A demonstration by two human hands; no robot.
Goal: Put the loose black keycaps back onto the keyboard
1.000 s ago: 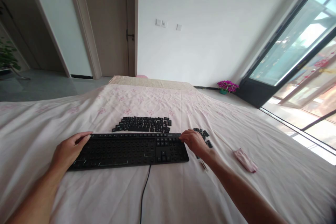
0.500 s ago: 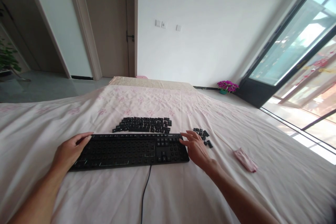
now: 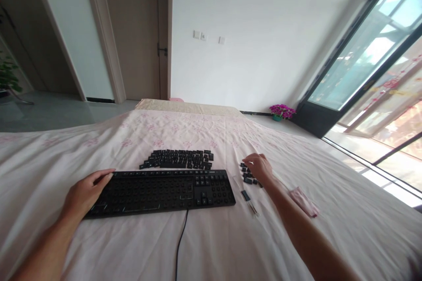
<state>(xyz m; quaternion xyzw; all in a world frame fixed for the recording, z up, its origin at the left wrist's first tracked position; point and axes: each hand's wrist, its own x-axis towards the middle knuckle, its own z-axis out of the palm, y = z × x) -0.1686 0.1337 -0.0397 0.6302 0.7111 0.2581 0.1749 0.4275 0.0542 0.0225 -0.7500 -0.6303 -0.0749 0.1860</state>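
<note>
Moved: right hand (image 3: pixel 259 166) off the right end of the flat black computer keyboard (image 3: pixel 161 189) and out to the far right, now over the small scatter of loose black keycaps (image 3: pixel 247 177); view tipped a little as well.
Meaning for the work: right end of the keyboard no longer touched; right hand's business now, by its place, with the loose caps and not the board.
Right grip: palm down, fingers curled onto the small scatter; impossible to tell whether a cap is pinched between them.
Left hand (image 3: pixel 84 191): as before, resting on the left end of the keyboard, fingers loosely spread and stretched along its far corner, nothing closed inside them.
Keyboard look: long, low and matte black, with most key positions showing as bare dark sockets; a few caps seated in the right block.
Keyboard place: flat on the sheet, near centre, between the two hands.
Black cable (image 3: pixel 180 241): running from the near edge toward the viewer.
Large batch of black keycaps (image 3: pixel 180 159): laid in rough rows just beyond the keyboard's far edge.
Thin pale tool with a dark middle piece (image 3: pixel 246 195): on the sheet between keyboard and right forearm, untouched.
Small folded pink cloth (image 3: pixel 303 201): further right, apart from the hand.
Surface: pale pink flower-printed bedsheet (image 3: pixel 214 237), creased.
</note>
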